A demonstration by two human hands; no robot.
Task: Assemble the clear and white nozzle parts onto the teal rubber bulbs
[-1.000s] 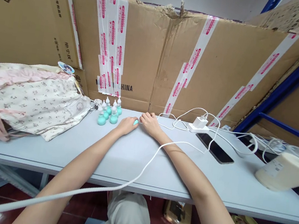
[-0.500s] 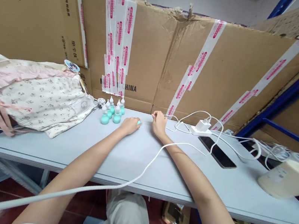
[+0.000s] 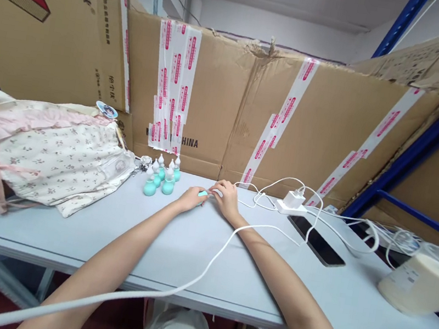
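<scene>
My left hand (image 3: 191,199) is closed around a teal bulb aspirator (image 3: 202,193), most of it hidden by the fingers. My right hand (image 3: 226,196) meets it from the right, fingers bent and pressed together at the bulb's end. Whatever sits between those right fingertips is too small to make out. To the left of my hands, several more bulb aspirators (image 3: 168,186) stand upright in a cluster, teal bulbs below and whitish nozzles on top.
A floral cloth bag (image 3: 50,154) lies on the left of the grey table (image 3: 188,254). At right are a white charger (image 3: 294,198), a black phone (image 3: 318,241) and a cream tub (image 3: 421,283). A white cable (image 3: 202,273) hangs across the foreground. Cardboard (image 3: 215,86) stands behind.
My right hand has moved left, closing the gap, and its fingers now meet the aspirator in my left hand. The camera view has tilted slightly upward.
</scene>
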